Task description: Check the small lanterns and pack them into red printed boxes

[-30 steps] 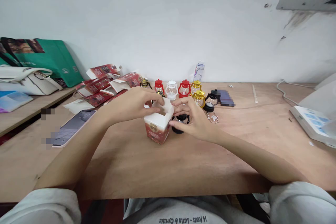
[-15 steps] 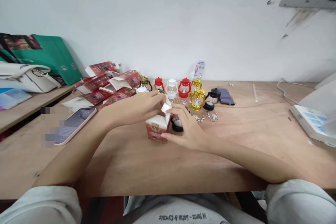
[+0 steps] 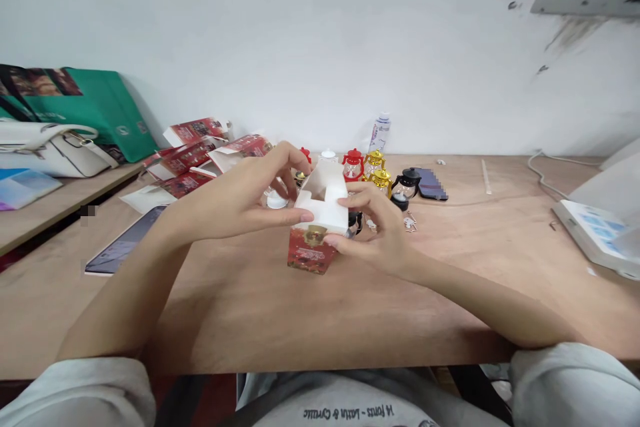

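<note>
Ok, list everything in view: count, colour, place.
Open box: one, red and white, centre
Piled boxes: several, mostly red, back left
Lanterns: at least seven, red, white, gold, black, beyond box
Small parts: several, pale, near lanterns
Phone: one, dark, left
Flat object: one, dark, beside lanterns
Bottle: one, transparent, by wall
Bag: one, green, left
Handbag: one, white, left
Packet: one, blue, left
Strip: one, white, back right
Device: one, white, right edge
Table: one, brown, beneath
Sleeves: two, grey, bottom corners
Left hand: one, bare, box's left
Right hand: one, bare, box's right
</note>
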Demonstrator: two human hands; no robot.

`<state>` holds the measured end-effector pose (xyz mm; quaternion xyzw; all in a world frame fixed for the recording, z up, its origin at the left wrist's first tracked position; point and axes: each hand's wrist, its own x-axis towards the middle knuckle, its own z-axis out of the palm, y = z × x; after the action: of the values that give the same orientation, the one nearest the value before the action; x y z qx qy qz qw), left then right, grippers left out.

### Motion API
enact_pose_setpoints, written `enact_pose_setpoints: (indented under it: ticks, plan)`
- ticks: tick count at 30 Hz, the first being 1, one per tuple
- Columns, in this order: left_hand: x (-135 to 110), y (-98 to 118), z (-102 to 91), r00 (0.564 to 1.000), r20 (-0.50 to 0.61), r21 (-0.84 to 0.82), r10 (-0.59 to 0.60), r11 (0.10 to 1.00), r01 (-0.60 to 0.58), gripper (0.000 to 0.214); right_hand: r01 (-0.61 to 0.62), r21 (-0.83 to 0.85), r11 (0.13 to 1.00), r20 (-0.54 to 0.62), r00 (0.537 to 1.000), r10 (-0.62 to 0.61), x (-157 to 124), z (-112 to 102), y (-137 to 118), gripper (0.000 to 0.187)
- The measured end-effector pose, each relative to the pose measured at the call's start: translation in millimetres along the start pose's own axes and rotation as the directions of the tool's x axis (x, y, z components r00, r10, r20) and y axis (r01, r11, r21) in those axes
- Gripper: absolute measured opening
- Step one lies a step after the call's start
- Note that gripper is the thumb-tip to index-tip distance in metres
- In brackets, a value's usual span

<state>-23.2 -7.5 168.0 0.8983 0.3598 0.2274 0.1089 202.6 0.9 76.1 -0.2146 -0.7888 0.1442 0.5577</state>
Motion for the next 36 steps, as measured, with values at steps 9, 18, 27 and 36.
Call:
enact_pose_setpoints:
  ticks: [9,18,27,36]
  plan:
    - [12.7,-9.1,20.7,0.974,-0.157,-0.238,0.166,0.95,-0.2,0.054,-0.111,0.19,0.975,-0.082,0.988,0.129,10.9,-13.9,0.5,0.033]
    - [20.8,-18.4,31.7,0.984,-0.161,-0.382,0.071,0.915,-0.129,0.065,-0.325,0.301,0.897,0.035,0.943,0.33,16.5,-18.3,4.8,0.047]
    - [21.4,-20.0,27.9,0.974,-0.162,-0.217,0.157,0.958,-0.19,0.049,-0.349,0.312,0.884,0.157,0.936,0.315,21.5,-24.8,5.8,0.06]
    - [17.9,-8.3,20.3,0.941,-0.046,0.028,0.334,0.942,-0.333,0.047,-0.236,0.351,0.906,0.052,0.971,0.233,26.0,-33.3,9.1,0.023]
